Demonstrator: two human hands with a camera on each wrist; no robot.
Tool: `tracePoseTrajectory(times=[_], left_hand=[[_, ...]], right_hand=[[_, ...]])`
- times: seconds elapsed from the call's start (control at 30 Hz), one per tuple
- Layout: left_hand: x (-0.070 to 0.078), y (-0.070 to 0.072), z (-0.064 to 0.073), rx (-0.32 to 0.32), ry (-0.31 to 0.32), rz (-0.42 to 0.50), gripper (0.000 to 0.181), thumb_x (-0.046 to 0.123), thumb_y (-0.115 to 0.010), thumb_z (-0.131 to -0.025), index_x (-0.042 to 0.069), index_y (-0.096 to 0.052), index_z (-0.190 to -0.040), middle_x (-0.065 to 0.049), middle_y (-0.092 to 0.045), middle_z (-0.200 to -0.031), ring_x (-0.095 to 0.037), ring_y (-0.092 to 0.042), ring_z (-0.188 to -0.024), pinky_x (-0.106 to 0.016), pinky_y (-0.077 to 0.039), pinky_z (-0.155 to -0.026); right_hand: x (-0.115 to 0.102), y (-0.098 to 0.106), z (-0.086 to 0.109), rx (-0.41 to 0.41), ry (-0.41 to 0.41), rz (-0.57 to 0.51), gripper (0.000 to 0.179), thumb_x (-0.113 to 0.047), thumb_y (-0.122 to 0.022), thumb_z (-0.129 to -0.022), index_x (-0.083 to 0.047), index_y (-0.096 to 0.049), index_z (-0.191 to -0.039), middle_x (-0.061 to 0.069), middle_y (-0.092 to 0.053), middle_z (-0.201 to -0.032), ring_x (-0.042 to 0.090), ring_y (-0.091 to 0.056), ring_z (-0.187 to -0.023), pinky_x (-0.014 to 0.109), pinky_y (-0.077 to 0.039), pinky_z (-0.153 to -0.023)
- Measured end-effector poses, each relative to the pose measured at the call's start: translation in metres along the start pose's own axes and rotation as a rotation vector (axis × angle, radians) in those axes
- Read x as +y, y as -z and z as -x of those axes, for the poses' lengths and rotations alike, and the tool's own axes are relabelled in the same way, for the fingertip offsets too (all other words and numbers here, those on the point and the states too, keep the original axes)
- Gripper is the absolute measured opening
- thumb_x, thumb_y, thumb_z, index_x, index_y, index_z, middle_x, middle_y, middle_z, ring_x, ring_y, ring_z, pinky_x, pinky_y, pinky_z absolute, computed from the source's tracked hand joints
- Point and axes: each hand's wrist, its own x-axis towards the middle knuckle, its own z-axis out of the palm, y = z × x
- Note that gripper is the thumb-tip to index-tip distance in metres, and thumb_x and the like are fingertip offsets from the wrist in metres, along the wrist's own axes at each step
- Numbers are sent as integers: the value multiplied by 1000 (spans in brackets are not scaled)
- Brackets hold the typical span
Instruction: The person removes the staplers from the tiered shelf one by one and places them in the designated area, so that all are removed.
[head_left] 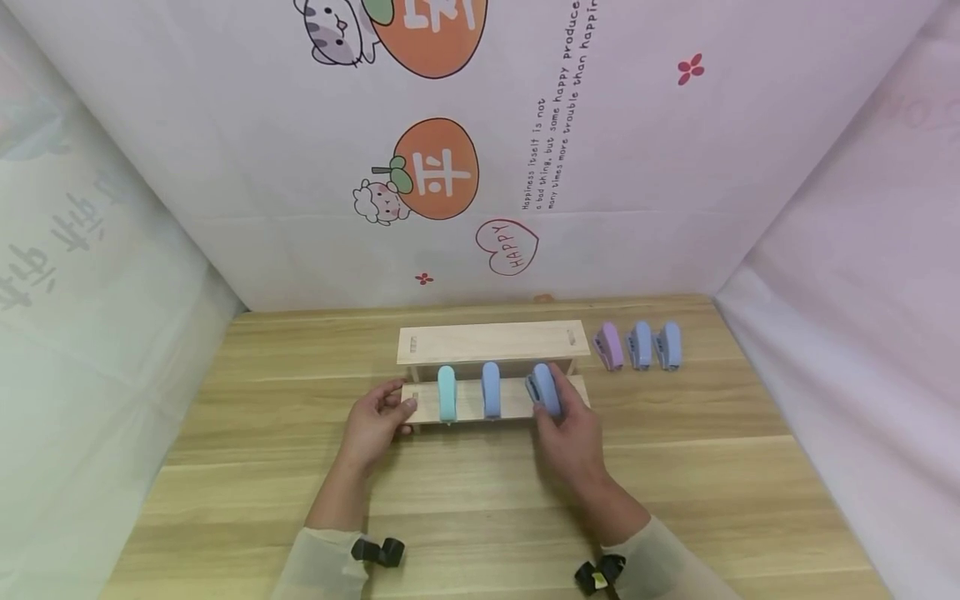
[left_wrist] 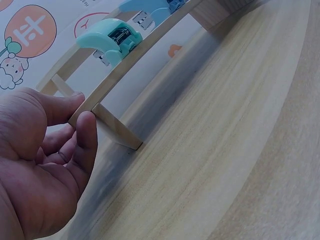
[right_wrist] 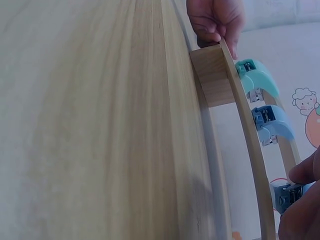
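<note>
A two-step wooden rack [head_left: 471, 406] stands on the table, its lower front shelf holding a mint-green stapler [head_left: 447, 393] at left and a blue stapler [head_left: 491, 389] mid-shelf. My left hand [head_left: 377, 421] pinches the left end of that lower shelf; thumb and fingers clasp the board's end in the left wrist view. Toward the shelf's right end, my right hand [head_left: 572, 433] holds another blue stapler [head_left: 545, 389] between thumb and fingers, slightly tilted. The right wrist view shows this stapler [right_wrist: 286, 196] at the shelf, partly covered by the fingers.
Right of the rack, a purple stapler [head_left: 611, 346] and two blue staplers, one in the middle [head_left: 640, 345] and one at right [head_left: 668, 345], stand in a row on the wooden table [head_left: 480, 508]. The rack's higher shelf [head_left: 491, 342] is behind. White printed cloth [head_left: 615, 208] hangs around.
</note>
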Motion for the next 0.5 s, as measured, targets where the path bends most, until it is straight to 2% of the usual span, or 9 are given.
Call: tracePoseTrajectory(times=[0.5], left_hand=[[-1,1,-1,-4,10,6,55,18,-77,-96,8,-56,-146,-16,-57,-118,-33,-66,-98,-34,-66,-76]], right_hand=[[6,11,2,36,-29,54,65,-2,-69,-96,-10,-46,-156,11,-48,-156,33,-49,-140,51,-41,-117]])
